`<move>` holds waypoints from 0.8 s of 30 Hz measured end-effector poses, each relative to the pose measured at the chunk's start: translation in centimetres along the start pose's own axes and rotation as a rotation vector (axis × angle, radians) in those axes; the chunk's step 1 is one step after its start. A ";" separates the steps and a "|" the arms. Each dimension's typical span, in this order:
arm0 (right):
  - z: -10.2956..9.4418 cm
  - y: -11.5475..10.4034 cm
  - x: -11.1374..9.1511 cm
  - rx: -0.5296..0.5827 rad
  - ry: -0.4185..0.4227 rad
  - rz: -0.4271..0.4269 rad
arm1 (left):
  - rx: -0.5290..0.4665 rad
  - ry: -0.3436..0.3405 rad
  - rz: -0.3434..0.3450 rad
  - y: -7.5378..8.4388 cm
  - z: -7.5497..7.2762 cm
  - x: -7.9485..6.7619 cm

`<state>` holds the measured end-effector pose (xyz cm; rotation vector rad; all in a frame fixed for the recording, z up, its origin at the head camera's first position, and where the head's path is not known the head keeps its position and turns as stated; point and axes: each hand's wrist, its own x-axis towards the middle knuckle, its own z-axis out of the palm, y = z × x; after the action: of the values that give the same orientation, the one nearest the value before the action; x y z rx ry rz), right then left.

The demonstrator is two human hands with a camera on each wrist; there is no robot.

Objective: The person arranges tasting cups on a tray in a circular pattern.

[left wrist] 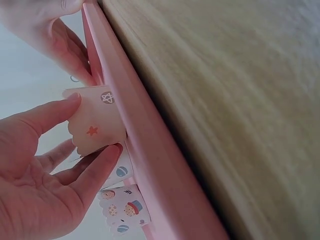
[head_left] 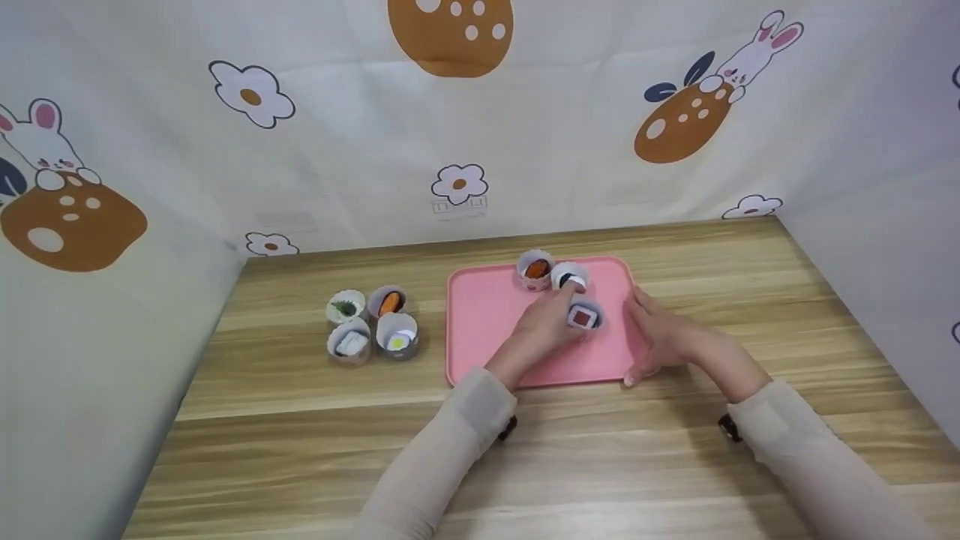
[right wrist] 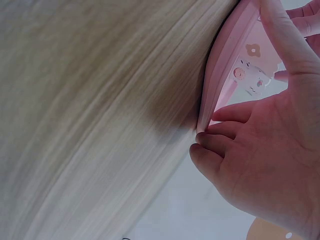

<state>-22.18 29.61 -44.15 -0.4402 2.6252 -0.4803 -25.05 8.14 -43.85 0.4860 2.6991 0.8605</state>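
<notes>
One paper cup (left wrist: 95, 120) is being held at the right half of the pink tray (head_left: 480, 322), mouth upward, between the pinching thumb and fingers of my left hand (head_left: 544, 322), the nearer one. My right hand (head_left: 664, 334) is bracing the tray's right edge, fingers extended. The cup is showing a scalloped rim, a reddish star and a white, red-centred piece (head_left: 583, 318) inside.
</notes>
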 end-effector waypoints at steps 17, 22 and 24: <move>0.1 -0.2 0.0 0.021 -0.007 -0.009 | -0.020 0.035 -0.019 -0.2 -0.5 -0.9; 0.0 -0.3 0.0 0.017 -0.007 0.001 | -0.044 0.046 -0.020 -0.6 -1.1 -1.1; 0.0 -0.2 0.0 0.019 -0.010 0.009 | -0.046 0.043 -0.024 -0.7 -1.3 -1.1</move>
<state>-22.12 29.39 -44.07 -0.4236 2.6092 -0.4987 -24.65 6.47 -43.08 0.4290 2.7118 0.9341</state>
